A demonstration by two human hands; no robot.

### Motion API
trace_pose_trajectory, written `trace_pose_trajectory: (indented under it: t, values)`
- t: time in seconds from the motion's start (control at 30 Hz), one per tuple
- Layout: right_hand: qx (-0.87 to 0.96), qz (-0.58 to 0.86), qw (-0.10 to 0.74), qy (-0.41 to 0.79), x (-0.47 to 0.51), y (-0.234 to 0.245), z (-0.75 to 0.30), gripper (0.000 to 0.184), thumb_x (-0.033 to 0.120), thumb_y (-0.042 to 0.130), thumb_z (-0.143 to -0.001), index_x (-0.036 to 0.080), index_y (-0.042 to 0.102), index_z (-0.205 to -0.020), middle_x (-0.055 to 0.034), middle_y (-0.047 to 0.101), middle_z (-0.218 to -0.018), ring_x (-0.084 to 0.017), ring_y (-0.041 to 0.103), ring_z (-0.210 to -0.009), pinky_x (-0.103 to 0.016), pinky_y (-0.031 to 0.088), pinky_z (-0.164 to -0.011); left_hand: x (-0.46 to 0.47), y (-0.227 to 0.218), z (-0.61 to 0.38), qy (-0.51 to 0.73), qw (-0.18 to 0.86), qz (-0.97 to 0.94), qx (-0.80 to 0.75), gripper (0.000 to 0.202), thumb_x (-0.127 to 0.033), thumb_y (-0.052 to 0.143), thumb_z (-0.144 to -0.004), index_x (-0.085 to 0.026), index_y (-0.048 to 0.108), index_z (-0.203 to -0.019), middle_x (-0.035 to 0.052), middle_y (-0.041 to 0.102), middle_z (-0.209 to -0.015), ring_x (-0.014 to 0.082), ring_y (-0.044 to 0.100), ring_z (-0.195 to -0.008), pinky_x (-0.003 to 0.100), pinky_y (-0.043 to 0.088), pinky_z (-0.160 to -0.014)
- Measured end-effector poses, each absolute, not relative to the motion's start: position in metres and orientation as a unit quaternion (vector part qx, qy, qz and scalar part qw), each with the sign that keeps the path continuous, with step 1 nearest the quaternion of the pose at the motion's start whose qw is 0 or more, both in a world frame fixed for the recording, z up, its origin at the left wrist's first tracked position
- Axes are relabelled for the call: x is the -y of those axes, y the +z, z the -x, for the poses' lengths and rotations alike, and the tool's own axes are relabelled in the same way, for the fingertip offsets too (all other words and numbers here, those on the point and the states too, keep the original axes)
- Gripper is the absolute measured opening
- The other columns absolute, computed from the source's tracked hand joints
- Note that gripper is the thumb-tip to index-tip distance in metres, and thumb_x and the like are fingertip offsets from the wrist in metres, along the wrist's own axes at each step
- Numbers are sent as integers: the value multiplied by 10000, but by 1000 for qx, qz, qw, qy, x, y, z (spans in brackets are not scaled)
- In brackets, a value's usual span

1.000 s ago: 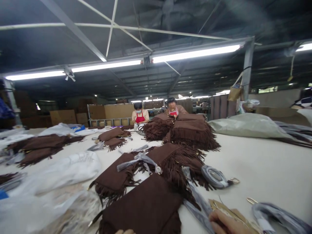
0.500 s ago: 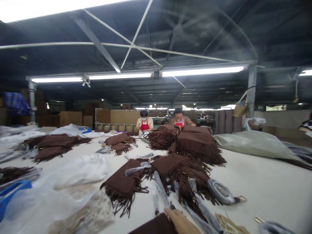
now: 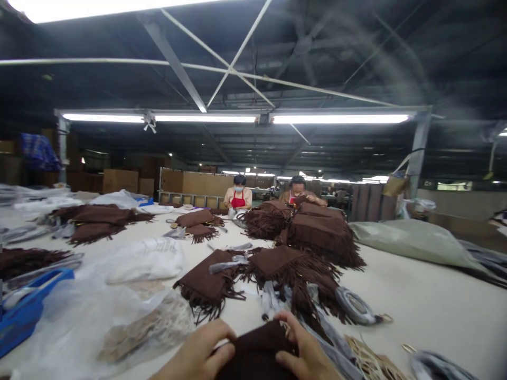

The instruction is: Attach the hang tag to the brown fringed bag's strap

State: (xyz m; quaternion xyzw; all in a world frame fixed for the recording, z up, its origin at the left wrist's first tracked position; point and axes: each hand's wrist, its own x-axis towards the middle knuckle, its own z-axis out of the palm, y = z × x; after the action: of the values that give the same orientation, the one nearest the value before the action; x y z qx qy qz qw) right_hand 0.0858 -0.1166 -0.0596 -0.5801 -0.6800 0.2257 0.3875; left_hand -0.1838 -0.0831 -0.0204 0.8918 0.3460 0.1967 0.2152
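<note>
At the bottom edge, my left hand (image 3: 200,352) and my right hand (image 3: 304,351) both grip a dark brown suede bag (image 3: 257,352), one on each side of it, fingers curled over its top edge. Just beyond it on the white table (image 3: 428,301) lie more brown fringed bags (image 3: 209,285) and a heap of them (image 3: 295,272). A grey wrapped strap (image 3: 354,305) with a gold clasp lies to the right of that heap.
Clear plastic bags (image 3: 130,311) and a blue item (image 3: 27,309) lie at the left. A tall stack of fringed bags (image 3: 320,232) stands mid-table. Two people in red aprons (image 3: 238,196) work at the far end. A grey-green sack (image 3: 412,240) lies at the right.
The view has tilted up and back down. My left hand has come into view, and both hands have closed on the brown bag, which sits higher in the picture than before.
</note>
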Motion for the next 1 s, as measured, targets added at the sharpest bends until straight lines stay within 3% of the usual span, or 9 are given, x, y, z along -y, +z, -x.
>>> trace_pose_trajectory:
  t: [0.13, 0.27, 0.4, 0.57, 0.7, 0.87, 1.0]
  values:
    - [708, 574, 373, 176, 134, -54, -87, 552, 120, 511, -660, 256, 487, -1195, 44, 642, -803, -178, 617, -768, -251, 438, -716, 63, -1, 129, 153, 449, -800, -368, 382, -464, 453, -888, -166, 685, -830, 6, 605, -730, 174, 531, -691, 263, 391, -626]
    - [727, 551, 386, 139, 139, -58, -88, 576, 117, 491, -655, 249, 474, -1215, 8, 684, -939, -192, 638, -838, -264, 455, -763, 58, -6, 88, 203, 549, -758, -289, 476, -602, 581, -749, -150, 680, -864, -7, 576, -705, 154, 479, -644, 257, 366, -619]
    - [711, 549, 420, 134, 144, -61, -85, 496, 134, 479, -678, 238, 483, -1163, -7, 684, -955, -196, 644, -844, -276, 471, -762, 54, -15, 69, 288, 504, -754, -307, 352, -511, 571, -718, -159, 572, -720, -10, 516, -668, 160, 478, -662, 264, 375, -640]
    - [673, 578, 441, 136, 141, -61, -76, 336, 189, 493, -733, 241, 500, -1065, 10, 688, -836, -205, 659, -775, -296, 484, -722, 56, -17, 81, 300, 397, -802, -331, 166, -337, 476, -810, -188, 525, -755, 17, 565, -767, 182, 507, -756, 274, 392, -705]
    - [632, 595, 486, 104, 138, -58, -86, 257, 252, 508, -758, 255, 502, -1015, 24, 670, -765, -207, 654, -720, -296, 489, -682, 51, -14, 124, 296, 296, -827, -375, 77, -254, 486, -805, -203, 493, -749, 34, 586, -812, 203, 515, -787, 301, 385, -749]
    - [506, 659, 557, 13, 130, -34, -121, 288, 449, 557, -741, 250, 501, -940, 33, 634, -678, -223, 619, -619, -315, 468, -614, 17, 17, 195, 360, 208, -797, -439, 186, -340, 421, -838, -201, 497, -741, 44, 580, -755, 236, 537, -760, 361, 417, -753]
    - [495, 613, 610, -85, 112, -5, -127, 242, 463, 561, -755, 253, 458, -814, 38, 567, -652, -187, 547, -576, -292, 449, -603, -6, 60, 218, 458, 153, -753, -448, 272, -432, 371, -853, -204, 516, -829, 25, 562, -759, 220, 531, -741, 345, 440, -737]
